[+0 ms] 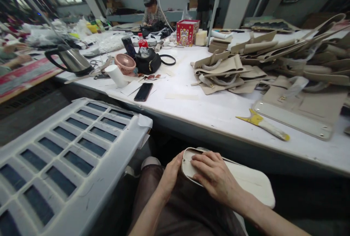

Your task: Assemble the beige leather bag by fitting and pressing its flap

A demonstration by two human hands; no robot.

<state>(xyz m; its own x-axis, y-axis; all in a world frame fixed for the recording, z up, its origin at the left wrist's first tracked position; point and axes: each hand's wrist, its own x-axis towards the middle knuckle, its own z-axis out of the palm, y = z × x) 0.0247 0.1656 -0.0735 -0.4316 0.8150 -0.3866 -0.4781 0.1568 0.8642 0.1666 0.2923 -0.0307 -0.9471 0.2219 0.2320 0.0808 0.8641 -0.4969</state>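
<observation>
A cream, round-cornered bag piece (248, 179) lies across my lap, its rimmed end turned up toward me. My left hand (172, 172) grips the left edge of that end, with the thumb side against the rim. Over the same end, my right hand (216, 174) rests with bent fingers pressing on the inner surface inside the rim; its fingers are slightly apart and hold nothing. The underside of the piece and part of my left hand's fingers are hidden.
On the white table (180, 108) lie a phone (143, 92), a yellow-ended scraper (264, 123) and a pile of beige bag parts (232, 68). A slotted white rack (109, 166) stands at my left. A kettle (71, 60) and pink fan (125, 63) sit farther back. A person (153, 15) sits beyond.
</observation>
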